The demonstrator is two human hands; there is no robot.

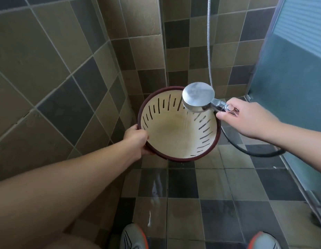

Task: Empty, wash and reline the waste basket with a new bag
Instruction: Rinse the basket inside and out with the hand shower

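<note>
The waste basket [170, 133] is cream inside with a dark red rim and slotted walls. It hangs tilted above the shower floor with its mouth toward me and nothing inside. My left hand [138, 140] grips its rim at the lower left. My right hand [246, 117] holds the chrome handle of a shower head [198, 96], which sits over the basket's upper right rim. A thin stream of water falls from it into the basket.
A tiled corner stands behind the basket. The wet tiled floor [183, 203] has water running along it. A frosted glass door [291, 78] closes the right side. The shower hose [209, 51] hangs down the wall and loops on the floor. My two shoes show at the bottom edge.
</note>
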